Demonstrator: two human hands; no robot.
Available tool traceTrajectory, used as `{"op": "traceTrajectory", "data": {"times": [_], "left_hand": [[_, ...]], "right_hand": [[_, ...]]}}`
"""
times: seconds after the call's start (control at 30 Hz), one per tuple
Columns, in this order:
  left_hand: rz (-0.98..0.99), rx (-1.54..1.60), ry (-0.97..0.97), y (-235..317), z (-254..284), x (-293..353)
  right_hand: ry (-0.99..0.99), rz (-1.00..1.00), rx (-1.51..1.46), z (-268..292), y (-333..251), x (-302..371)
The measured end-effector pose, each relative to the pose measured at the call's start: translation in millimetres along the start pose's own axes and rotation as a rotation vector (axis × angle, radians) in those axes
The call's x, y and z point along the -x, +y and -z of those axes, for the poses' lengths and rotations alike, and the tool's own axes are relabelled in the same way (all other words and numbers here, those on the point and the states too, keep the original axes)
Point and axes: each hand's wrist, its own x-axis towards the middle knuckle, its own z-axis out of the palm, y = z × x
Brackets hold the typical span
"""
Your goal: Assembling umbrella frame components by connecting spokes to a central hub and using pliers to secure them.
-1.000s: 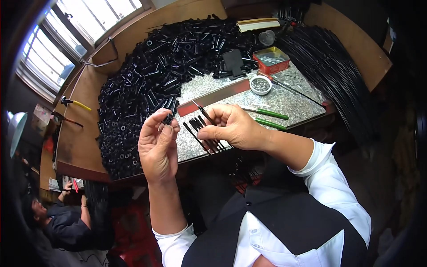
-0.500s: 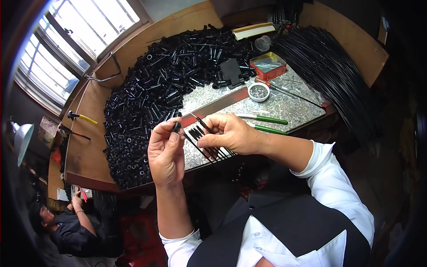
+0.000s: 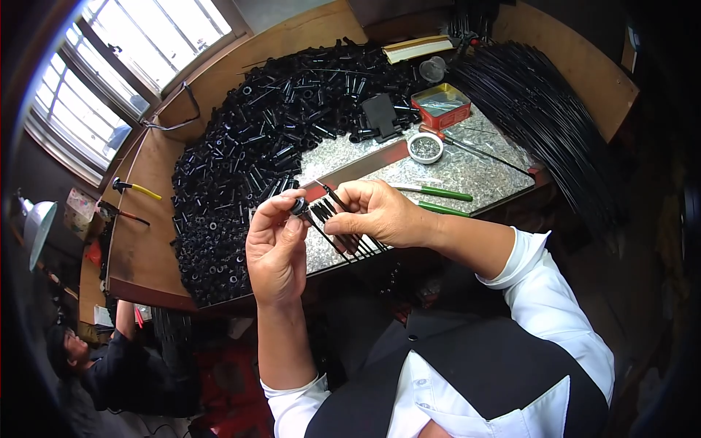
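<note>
My left hand (image 3: 276, 255) pinches a small black round piece (image 3: 299, 207) between thumb and fingers. Close beside it, my right hand (image 3: 380, 215) is closed round several thin black rods (image 3: 321, 235), which slant down over the front edge of the table. A slim dark piece with a light, pointed tip (image 3: 322, 185) sticks up from the right fingers; its kind is hidden by the grip. Whether the round piece touches a rod, I cannot tell. Past both hands spreads a large heap of black tubes and rings (image 3: 255, 139).
Green-handled tools (image 3: 447, 194) lie by my right wrist. Beyond are a white bowl of small metal bits (image 3: 425, 149), a red tin (image 3: 445, 108) and a big bundle of black rods (image 3: 526, 109). A yellow-handled hammer (image 3: 139, 191) lies left. Another person (image 3: 124, 365) works lower left.
The black round piece has turned in my left fingers and shows more of its face. Both hands stay almost in place. The other person's arm has moved.
</note>
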Motion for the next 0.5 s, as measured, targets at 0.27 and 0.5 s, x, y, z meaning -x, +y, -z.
{"op": "traceTrajectory", "data": {"times": [0.27,0.5], "left_hand": [[-0.043,-0.122,-0.040,0.3,-8.5,3.0],[-0.106,-0.205,0.008,-1.7,-7.8,3.8]], "right_hand": [[-0.021,-0.021,0.000,-0.2,-0.2,3.5],[-0.011,-0.018,0.023,-4.3,-1.4,1.7]]}}
